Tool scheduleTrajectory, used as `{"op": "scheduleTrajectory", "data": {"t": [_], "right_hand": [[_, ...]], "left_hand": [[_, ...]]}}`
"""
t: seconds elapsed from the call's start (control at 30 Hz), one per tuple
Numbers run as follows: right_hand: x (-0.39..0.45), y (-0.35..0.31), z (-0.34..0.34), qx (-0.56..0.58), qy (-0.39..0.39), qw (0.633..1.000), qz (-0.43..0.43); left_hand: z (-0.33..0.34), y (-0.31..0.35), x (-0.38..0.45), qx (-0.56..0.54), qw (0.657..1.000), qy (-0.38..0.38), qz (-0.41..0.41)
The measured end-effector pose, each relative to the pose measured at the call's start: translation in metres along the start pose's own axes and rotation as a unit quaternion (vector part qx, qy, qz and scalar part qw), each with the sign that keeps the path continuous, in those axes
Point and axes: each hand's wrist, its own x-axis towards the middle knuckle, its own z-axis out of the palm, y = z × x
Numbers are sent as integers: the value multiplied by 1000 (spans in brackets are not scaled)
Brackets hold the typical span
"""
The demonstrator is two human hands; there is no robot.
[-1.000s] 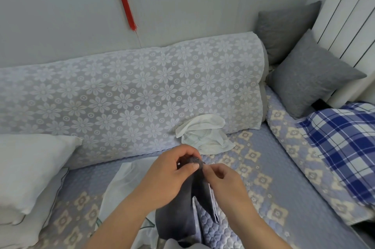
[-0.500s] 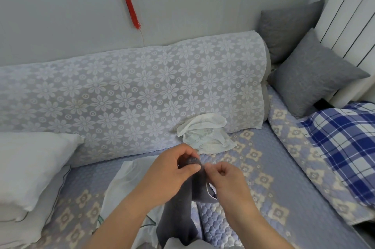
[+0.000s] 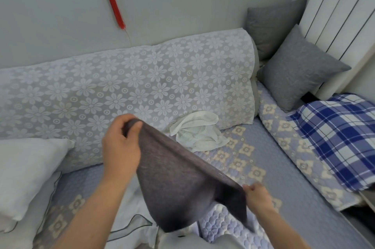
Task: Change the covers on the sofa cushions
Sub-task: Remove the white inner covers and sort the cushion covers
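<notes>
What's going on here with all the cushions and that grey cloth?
A person is changing cushion covers on a sofa. Both hands hold a grey cover stretched between them: the left hand grips one corner raised, the right hand pinches another lower down. No cushion is inside it yet. A crumpled white cover lies on the seat by the backrest, bare white cushions sit at the left, and two grey cushions at the far right.

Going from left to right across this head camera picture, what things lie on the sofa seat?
White pillow → left hand → dark grey cover held by both hands → crumpled white cloth → right hand → grey cushion → blue checked pillow.
</notes>
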Motion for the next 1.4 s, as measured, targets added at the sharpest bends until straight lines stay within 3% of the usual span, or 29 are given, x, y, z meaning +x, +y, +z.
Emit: {"op": "scheduleTrajectory", "data": {"t": [0.1,0.23,0.3,0.4,0.47,0.57,0.7,0.8,0.9,0.97,1.07,1.17,1.3,1.37,1.4], "right_hand": [[25,34,-12,-85,10,996,25],[59,68,-21,-154,23,987,45],[64,75,-33,-159,42,984,66],[59,69,-41,-148,58,987,-9],[40,48,-33,-159,1,980,-116],[28,39,-9,-265,-98,930,-234],[26,36,30,-395,-137,892,-175],[17,28,75,-334,-201,895,-217],[-10,-18,120,-224,-321,861,-324],[-44,-69,149,-120,-383,818,-413],[-88,-119,187,-16,-357,796,-490],[-108,-126,209,-26,-314,810,-494],[-130,-111,224,3,-197,894,-403],[-154,-129,226,45,-167,894,-413],[-172,-146,224,73,-184,882,-427]], "left_hand": [[-6,-13,11,15,999,29,-25],[-6,-10,13,17,999,-29,-6],[-5,-5,14,18,999,-20,23],[-14,-4,25,1,999,14,32],[-22,-10,36,-26,999,-18,9],[-30,-20,41,-67,989,-122,-48],[-59,-39,30,-152,939,-271,-145],[-88,-52,23,-112,910,-349,-194],[-96,-49,12,-33,906,-377,-189],[-103,-40,8,-27,907,-380,-178],[-127,-24,6,-107,914,-361,-154],[-157,-16,13,-197,935,-269,-123],[-203,-55,32,-249,953,-69,-160],[-219,-80,36,-261,944,-44,-198],[-223,-90,35,-253,942,-69,-208]]}}
